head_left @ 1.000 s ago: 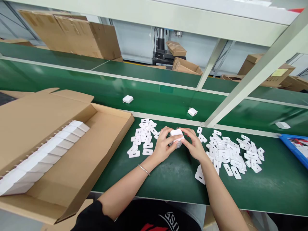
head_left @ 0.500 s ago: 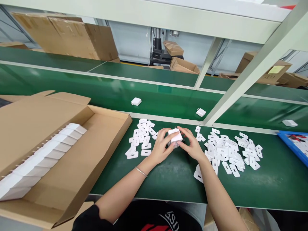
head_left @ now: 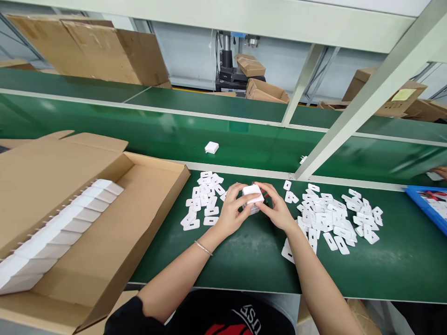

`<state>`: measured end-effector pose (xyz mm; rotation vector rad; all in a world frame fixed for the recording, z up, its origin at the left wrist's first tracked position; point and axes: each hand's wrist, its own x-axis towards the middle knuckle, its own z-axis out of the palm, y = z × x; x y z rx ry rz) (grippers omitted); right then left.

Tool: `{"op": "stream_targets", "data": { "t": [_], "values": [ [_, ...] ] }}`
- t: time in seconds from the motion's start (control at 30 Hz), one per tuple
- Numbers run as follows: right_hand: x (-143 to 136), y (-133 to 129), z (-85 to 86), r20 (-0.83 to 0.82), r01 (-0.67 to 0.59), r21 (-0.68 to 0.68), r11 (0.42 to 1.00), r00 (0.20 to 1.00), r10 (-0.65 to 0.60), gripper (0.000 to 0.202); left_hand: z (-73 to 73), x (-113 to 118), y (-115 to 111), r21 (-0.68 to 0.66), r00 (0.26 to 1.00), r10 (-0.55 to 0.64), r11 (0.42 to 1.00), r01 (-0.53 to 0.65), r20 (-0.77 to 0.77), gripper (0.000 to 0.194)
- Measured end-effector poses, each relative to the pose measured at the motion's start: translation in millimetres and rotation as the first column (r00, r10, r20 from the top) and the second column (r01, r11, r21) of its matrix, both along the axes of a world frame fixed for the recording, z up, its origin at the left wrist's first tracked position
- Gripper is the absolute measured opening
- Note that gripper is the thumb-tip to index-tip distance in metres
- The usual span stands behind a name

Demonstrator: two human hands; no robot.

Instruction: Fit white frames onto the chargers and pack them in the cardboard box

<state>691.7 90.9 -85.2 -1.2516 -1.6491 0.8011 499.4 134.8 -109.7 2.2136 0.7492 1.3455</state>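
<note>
Left hand (head_left: 233, 211) and right hand (head_left: 277, 210) together grip a white charger (head_left: 253, 194)

A single head-worn camera looks forward and steeply down from above the person's chest, close over the green tabletop (head_left: 244, 260). Both forearms run up from the bottom edge to mid-frame. The view faces across the tabletop to a conveyor (head_left: 174, 135) and, well beyond, stacked cartons (head_left: 91, 51). A slanted frame post (head_left: 366, 102) crosses the right.
</note>
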Motion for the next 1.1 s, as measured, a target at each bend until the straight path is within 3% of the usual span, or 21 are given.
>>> {"op": "stream_targets", "data": {
  "t": [0.17, 0.33, 0.4, 0.53, 0.63, 0.7, 0.8, 0.97, 1.1],
  "values": [
    [5, -2, -0.7, -0.025, -0.084, -0.002, 0.996, 0.996, 0.084, 0.057, 1.1, -1, -1, 0.022, 1.0, 0.006, 1.0, -0.006, -0.015, 0.03],
    [4, -2, -1.4, -0.06, -0.074, -0.048, 0.996, 0.996, 0.071, 0.056, -0.2, -2, -2, -0.003, 0.998, 0.007, 1.0, -0.007, -0.058, 0.035],
    [4, -2, -1.2, -0.068, -0.068, -0.053, 0.996, 0.996, 0.065, 0.057, -1.4, -3, -3, -0.062, 0.996, -0.02, 0.998, 0.014, -0.092, 0.052],
    [9, -2, 0.4, -0.084, -0.025, -0.059, 0.998, 0.996, 0.02, 0.06, -5.8, -6, -7, -0.236, 0.991, -0.075, 0.971, 0.047, -0.109, 0.107],
    [10, -2, 8.0, -0.13, 0.103, -0.086, 0.991, 0.985, -0.114, 0.054, -10.7, -7, -8, -0.321, 0.986, -0.072, 0.947, 0.02, -0.15, 0.121],
    [6, -1, 19.4, -0.114, 0.205, -0.139, 0.969, 0.968, -0.222, 0.053, -13.9, -7, -7, -0.355, 0.981, -0.072, 0.935, 0.002, -0.183, 0.12],
    [-11, 0, 44.5, 0.048, 0.3, -0.248, 0.921, 0.954, -0.297, 0.06, -18.0, -7, -3, -0.378, 0.972, -0.105, 0.926, 0.018, -0.211, 0.113],
    [-45, 6, 81.1, 0.476, 0.369, -0.357, 0.858, 0.863, -0.173, 0.07, -22.4, -3, 0, -0.364, 0.966, -0.079, 0.931, -0.017, -0.248, 0.084],
    [-51, 5, 86.2, 0.553, 0.375, -0.366, 0.852, 0.824, -0.125, 0.068, -20.5, -1, -3, -0.371, 0.966, -0.043, 0.927, -0.056, -0.254, 0.076]
  ]
}}
